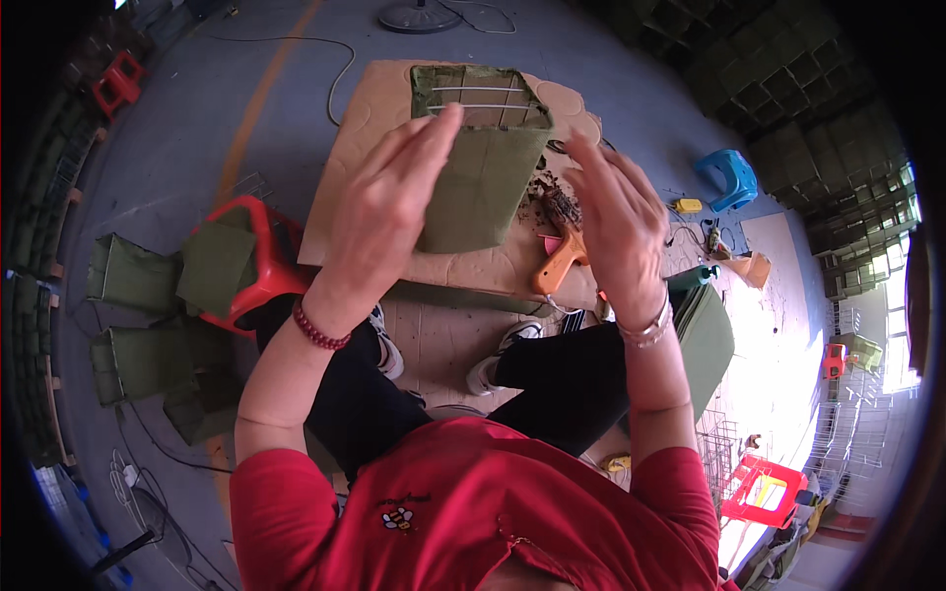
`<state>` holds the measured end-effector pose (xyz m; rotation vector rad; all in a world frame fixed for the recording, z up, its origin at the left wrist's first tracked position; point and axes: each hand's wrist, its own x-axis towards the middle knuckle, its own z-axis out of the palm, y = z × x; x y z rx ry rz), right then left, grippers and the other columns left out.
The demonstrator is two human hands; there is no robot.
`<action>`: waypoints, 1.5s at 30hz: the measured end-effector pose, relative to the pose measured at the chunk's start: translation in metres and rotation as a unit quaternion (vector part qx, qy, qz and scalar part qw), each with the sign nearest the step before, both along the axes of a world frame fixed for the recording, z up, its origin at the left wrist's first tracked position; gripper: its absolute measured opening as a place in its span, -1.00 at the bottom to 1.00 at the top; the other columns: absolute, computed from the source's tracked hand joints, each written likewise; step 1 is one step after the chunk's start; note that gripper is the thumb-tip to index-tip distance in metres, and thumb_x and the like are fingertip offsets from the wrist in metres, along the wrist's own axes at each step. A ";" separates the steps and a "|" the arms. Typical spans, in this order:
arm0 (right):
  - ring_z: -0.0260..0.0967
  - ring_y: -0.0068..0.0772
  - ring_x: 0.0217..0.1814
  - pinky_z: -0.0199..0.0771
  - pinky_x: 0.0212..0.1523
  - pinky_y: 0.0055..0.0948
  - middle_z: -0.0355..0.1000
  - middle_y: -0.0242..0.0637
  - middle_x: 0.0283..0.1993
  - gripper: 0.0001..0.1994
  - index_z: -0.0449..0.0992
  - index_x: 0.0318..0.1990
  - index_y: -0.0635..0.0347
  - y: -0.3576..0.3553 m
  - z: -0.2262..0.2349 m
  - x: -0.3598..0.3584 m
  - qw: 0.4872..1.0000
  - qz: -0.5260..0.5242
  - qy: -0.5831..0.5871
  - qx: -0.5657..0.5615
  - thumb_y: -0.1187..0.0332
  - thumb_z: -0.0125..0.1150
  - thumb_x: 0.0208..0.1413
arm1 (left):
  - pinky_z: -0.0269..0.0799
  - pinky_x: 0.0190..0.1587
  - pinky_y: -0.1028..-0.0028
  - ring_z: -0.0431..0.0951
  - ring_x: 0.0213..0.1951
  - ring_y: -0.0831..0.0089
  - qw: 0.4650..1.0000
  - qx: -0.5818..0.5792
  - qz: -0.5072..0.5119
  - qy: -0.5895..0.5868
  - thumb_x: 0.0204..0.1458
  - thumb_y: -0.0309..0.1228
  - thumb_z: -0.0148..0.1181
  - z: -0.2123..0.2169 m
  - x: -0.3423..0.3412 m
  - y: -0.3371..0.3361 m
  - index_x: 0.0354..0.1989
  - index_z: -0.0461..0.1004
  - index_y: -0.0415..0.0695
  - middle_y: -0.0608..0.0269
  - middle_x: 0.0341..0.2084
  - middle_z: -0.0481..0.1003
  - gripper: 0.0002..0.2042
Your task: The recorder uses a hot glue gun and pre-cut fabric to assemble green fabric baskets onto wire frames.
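A green fabric-covered basket with a wire frame [483,187] lies on a cardboard-topped work surface [345,158], its open end on the far side, where pale wires cross the opening. My left hand [394,197] is raised over the basket's left side, fingers stretched out and nothing in them. On the other side, my right hand [623,217] is held up with its fingers extended, also holding nothing; the palms roughly face each other. An orange glue gun [562,264] rests near the surface's front edge, close to my right hand. Dark brown scraps [552,202] are scattered behind it.
To the left stands a red stool [261,256] bearing green fabric, with several green baskets [138,276] beside it. A blue stool [727,179] and a yellow object [688,206] are to the right. Green panels [705,345] lean by my right knee. A cable [345,74] crosses the floor.
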<state>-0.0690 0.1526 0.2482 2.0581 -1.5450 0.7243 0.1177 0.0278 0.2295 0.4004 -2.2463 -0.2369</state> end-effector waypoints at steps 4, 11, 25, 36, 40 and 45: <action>0.49 -0.06 -0.02 0.49 0.00 -0.23 0.52 -0.05 -0.07 -0.61 0.49 0.02 0.36 0.036 -0.039 0.011 0.984 -0.086 -0.123 -0.100 0.65 0.26 -0.03 | 0.49 0.03 0.35 0.52 0.04 0.21 0.982 -0.016 0.085 0.168 -0.04 -0.63 0.30 -0.033 0.039 -0.016 0.08 0.44 -0.28 0.08 -0.07 0.55 -0.56; 0.11 0.03 0.41 0.13 0.34 -0.26 0.17 0.11 0.35 -0.27 0.01 0.38 0.36 -0.014 -0.088 -0.018 0.894 -0.130 -0.422 0.072 0.16 0.19 0.21 | 0.14 0.30 0.37 0.23 0.31 0.15 0.890 0.426 -0.053 0.155 -0.13 -0.09 0.47 -0.102 -0.009 -0.040 0.37 -0.03 -0.36 -0.19 0.28 0.21 0.01; 0.30 -0.10 0.27 0.23 0.27 -0.23 0.35 0.00 0.20 -0.56 0.29 0.25 0.35 -0.012 -0.091 -0.001 0.881 -0.075 -0.426 -0.194 0.35 0.03 0.26 | 0.40 0.10 0.30 0.47 0.04 0.21 0.953 0.218 0.031 0.209 -0.04 -0.37 0.40 -0.090 0.016 0.024 0.21 0.22 -0.28 0.04 0.05 0.43 -0.34; 0.37 -0.25 0.06 0.37 0.13 -0.13 0.46 -0.27 -0.03 -0.62 0.56 -0.10 0.26 -0.004 -0.076 0.053 0.992 -0.006 -0.062 -0.106 0.40 0.19 -0.18 | 0.50 -0.15 0.35 0.53 -0.14 0.31 0.980 -0.170 -0.071 0.073 -0.09 -0.51 0.21 -0.062 0.025 -0.004 -0.14 0.57 -0.21 0.24 -0.14 0.56 -0.72; 0.33 -0.23 0.11 0.28 0.21 -0.09 0.43 -0.25 -0.01 -0.59 0.52 -0.06 0.27 -0.011 -0.078 0.055 0.995 -0.026 -0.051 -0.077 0.40 0.17 -0.17 | 0.50 -0.09 0.34 0.52 -0.10 0.30 0.980 -0.172 -0.083 0.063 -0.07 -0.50 0.19 -0.066 0.023 -0.010 -0.09 0.54 -0.21 0.25 -0.13 0.56 -0.69; 0.30 -0.23 0.10 0.22 0.25 -0.07 0.41 -0.24 -0.05 -0.59 0.50 -0.06 0.28 -0.014 -0.067 0.057 0.996 -0.044 -0.063 -0.037 0.42 0.16 -0.17 | 0.49 -0.11 0.32 0.53 -0.13 0.27 0.981 -0.150 -0.096 0.071 -0.11 -0.58 0.27 -0.066 0.018 -0.013 -0.04 0.48 -0.22 0.21 -0.14 0.56 -0.62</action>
